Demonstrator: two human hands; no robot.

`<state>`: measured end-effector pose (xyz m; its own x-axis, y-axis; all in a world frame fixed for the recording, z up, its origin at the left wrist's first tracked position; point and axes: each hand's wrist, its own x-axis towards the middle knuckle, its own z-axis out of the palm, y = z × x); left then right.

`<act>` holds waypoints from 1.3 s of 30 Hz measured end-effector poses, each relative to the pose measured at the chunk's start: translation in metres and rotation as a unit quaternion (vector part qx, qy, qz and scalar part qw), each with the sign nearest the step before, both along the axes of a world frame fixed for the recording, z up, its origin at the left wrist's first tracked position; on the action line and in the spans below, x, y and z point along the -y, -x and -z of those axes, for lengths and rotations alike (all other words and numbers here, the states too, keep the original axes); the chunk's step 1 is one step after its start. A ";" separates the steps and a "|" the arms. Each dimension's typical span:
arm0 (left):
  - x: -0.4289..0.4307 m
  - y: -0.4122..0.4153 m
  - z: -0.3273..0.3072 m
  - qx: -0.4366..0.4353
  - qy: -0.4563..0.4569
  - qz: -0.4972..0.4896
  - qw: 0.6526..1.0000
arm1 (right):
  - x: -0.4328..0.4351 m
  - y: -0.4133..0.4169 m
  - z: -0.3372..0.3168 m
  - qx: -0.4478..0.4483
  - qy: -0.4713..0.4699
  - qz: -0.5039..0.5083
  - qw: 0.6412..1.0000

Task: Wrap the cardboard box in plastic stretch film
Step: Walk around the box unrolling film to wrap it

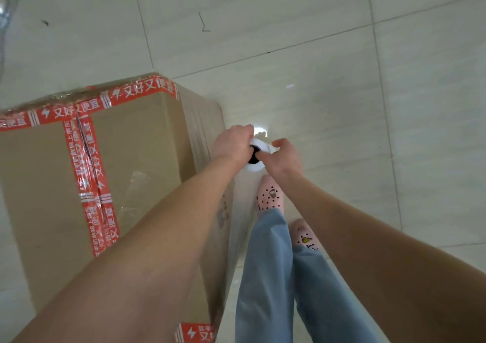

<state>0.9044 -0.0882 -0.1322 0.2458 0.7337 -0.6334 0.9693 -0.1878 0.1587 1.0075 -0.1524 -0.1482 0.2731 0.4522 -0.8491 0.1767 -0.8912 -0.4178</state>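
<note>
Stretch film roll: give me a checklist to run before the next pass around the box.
1. Both hands on the stretch film roll: ok; left hand and right hand grip its top end.
2. Roll upright: ok, core hole faces up.
3. Film already on the cardboard box side: ok, glossy layers show near the corner.
4. Film taut between roll and box: cannot tell.
5. Floor ahead free for walking: ok, only small specks.
6. Box top covered: not ok, red tape mostly bare.

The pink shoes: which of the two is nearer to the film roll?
The forward shoe, directly below the roll and the right hand; the other shoe sits farther back.
</note>
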 end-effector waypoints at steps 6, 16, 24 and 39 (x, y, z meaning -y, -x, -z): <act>-0.016 0.005 0.001 -0.012 0.030 -0.240 0.970 | -0.031 0.011 -0.005 -0.097 0.058 0.089 0.990; -0.037 0.018 -0.007 -0.012 0.056 -0.292 0.955 | -0.075 0.024 -0.006 -0.026 0.006 0.089 0.996; -0.068 0.008 -0.003 0.034 -0.029 0.094 0.995 | -0.071 0.020 -0.006 -0.041 0.012 0.046 0.998; -0.086 0.008 0.000 0.112 0.031 -0.438 0.891 | -0.123 0.016 -0.018 0.102 -0.070 -0.072 0.990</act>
